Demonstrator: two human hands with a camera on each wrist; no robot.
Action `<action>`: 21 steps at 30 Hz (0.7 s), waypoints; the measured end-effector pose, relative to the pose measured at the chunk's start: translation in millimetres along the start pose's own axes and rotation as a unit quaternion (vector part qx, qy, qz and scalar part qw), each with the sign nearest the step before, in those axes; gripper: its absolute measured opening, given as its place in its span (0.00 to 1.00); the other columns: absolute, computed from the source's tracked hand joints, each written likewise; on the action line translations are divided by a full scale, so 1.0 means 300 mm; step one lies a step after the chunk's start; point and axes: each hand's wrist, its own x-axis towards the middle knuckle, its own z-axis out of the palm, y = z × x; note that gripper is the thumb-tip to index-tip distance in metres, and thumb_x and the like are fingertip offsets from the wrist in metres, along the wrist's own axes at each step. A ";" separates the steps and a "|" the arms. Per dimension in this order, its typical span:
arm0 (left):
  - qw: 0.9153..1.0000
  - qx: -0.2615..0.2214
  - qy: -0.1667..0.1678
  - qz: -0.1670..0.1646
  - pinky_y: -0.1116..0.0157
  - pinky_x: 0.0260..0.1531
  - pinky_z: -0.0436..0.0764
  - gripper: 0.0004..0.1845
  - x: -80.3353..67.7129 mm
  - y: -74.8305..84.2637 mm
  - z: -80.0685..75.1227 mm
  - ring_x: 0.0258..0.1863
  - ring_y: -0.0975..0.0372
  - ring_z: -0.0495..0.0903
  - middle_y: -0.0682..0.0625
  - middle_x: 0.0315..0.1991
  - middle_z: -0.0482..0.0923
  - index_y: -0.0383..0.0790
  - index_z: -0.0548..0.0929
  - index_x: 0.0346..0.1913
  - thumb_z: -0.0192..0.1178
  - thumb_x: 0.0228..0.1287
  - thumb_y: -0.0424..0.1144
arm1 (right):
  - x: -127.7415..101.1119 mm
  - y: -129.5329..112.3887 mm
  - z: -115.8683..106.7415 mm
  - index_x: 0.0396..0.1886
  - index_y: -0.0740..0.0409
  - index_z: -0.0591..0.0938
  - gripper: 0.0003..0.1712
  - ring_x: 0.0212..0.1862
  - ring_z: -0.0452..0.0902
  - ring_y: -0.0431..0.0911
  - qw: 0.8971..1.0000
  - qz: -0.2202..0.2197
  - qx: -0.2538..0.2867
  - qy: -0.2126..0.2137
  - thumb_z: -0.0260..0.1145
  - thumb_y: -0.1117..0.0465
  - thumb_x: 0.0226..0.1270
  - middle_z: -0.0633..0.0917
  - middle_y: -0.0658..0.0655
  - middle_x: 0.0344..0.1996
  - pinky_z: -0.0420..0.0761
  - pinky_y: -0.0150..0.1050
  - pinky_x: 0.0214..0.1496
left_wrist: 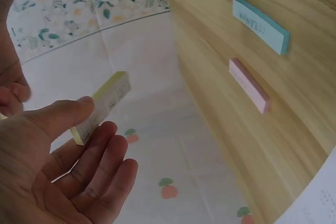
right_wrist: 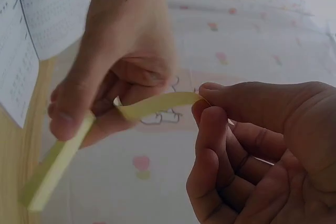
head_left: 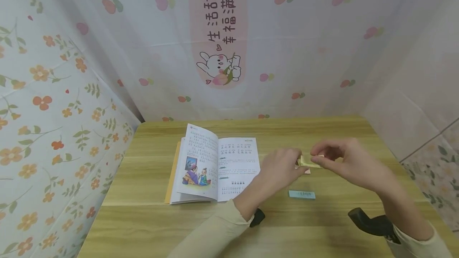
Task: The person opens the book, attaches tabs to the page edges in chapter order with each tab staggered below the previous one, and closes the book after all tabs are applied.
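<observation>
Left hand (right_wrist: 100, 77) pinches a yellow sticky-note pad (left_wrist: 102, 106) above the surface (head_left: 143, 178); right hand (right_wrist: 262, 145) pinches one sheet (right_wrist: 157, 104), half peeled, probably still attached. Pink pad (left_wrist: 249, 85) and blue pad (head_left: 302, 194) lie untouched beside the open book (head_left: 215, 166).

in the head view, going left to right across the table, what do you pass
open book → left hand → yellow sticky note pad held between both hands → right hand. The blue pad lies below the hands and the pink one is mostly hidden, so both are left out.
</observation>
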 end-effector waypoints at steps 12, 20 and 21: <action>0.997 -0.049 -0.028 -0.051 0.77 0.17 0.71 0.13 0.088 -0.078 0.052 0.19 0.77 0.72 0.62 0.26 0.82 0.43 0.89 0.44 0.71 0.65 0.47 | -0.025 0.215 -0.060 0.43 0.62 0.86 0.06 0.29 0.79 0.42 0.992 0.116 -0.018 -0.037 0.70 0.65 0.70 0.85 0.47 0.28 0.79 0.37 0.28; 0.992 -0.096 -0.018 -0.083 0.76 0.20 0.72 0.11 0.113 -0.146 0.101 0.22 0.75 0.74 0.62 0.25 0.79 0.43 0.89 0.42 0.72 0.64 0.46 | -0.060 0.378 -0.094 0.51 0.67 0.84 0.15 0.35 0.81 0.46 0.978 0.194 0.009 -0.076 0.68 0.60 0.73 0.86 0.52 0.34 0.81 0.40 0.35; 0.991 -0.099 -0.019 -0.087 0.76 0.21 0.72 0.11 0.116 -0.151 0.106 0.22 0.75 0.74 0.62 0.25 0.80 0.43 0.89 0.42 0.72 0.64 0.46 | -0.063 0.392 -0.094 0.51 0.67 0.84 0.15 0.34 0.81 0.46 0.977 0.197 0.016 -0.076 0.67 0.60 0.74 0.86 0.53 0.33 0.82 0.40 0.36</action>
